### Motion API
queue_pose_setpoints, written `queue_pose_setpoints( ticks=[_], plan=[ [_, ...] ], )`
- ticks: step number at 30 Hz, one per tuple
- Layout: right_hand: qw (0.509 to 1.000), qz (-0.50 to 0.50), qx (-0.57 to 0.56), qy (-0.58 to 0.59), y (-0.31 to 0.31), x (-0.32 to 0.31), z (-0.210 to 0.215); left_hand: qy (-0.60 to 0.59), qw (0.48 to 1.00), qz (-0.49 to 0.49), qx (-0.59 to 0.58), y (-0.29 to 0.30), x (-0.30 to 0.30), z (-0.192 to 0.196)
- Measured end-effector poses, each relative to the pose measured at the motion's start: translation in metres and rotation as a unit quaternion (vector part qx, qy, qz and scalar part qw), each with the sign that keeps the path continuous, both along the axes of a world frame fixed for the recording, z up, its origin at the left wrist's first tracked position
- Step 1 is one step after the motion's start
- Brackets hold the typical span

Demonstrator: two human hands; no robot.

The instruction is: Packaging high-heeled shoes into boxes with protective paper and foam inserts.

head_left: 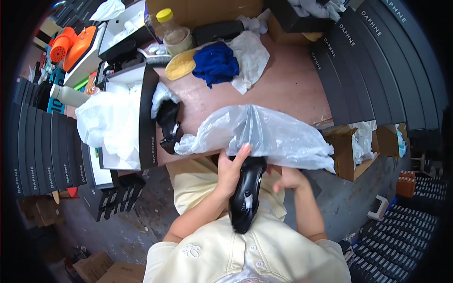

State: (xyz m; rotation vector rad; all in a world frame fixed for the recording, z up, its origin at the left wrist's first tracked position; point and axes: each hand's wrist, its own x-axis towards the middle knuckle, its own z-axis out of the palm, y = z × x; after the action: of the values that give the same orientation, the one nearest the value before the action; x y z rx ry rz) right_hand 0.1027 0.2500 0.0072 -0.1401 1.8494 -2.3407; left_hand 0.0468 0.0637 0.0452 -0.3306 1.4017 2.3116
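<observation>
In front of my body my left hand (230, 173) grips a glossy black shoe (250, 181), thumb on top at its far end. The shoe's open back points toward my chest, and a pale label shows inside. A crumpled translucent plastic bag (278, 134) lies over the table edge and touches the shoe's far end by my thumb. My right hand (290, 179) is just right of the shoe, thumb and fingers apart, some fingertips hidden behind the shoe and bag. On the table to the left rests another black shoe (168, 118) with white stuffing in it.
An open shoebox (148, 118) with white tissue paper (106, 122) stands at the left. Dark shoeboxes are stacked at the left (42, 151) and right (377, 70). A blue cloth (216, 63), a yellow insole (180, 64) and a yellow-capped bottle (170, 28) sit farther back.
</observation>
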Motion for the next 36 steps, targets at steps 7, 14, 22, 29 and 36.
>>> queue_pose_setpoints(
  ticks=[7,14,22,29,36],
  plan=[
    [0.903,-0.342,0.218,0.139,-0.032,-0.051,0.038,-0.021,0.995,0.091,-0.034,0.034,-0.006,0.0],
    [0.873,0.128,0.444,0.155,-0.028,-0.027,0.093,-0.019,0.988,0.146,0.044,0.032,-0.009,-0.009],
    [0.78,-0.261,0.505,0.263,-0.048,-0.052,0.04,0.186,0.962,0.123,-0.155,0.044,0.017,-0.014],
    [0.845,-0.021,0.534,0.008,-0.04,-0.046,0.051,0.134,0.978,0.075,-0.139,0.044,0.023,-0.033],
    [0.866,0.212,0.414,0.185,0.015,-0.118,0.1,0.161,0.982,-0.014,-0.097,0.05,0.034,-0.036]
  ],
)
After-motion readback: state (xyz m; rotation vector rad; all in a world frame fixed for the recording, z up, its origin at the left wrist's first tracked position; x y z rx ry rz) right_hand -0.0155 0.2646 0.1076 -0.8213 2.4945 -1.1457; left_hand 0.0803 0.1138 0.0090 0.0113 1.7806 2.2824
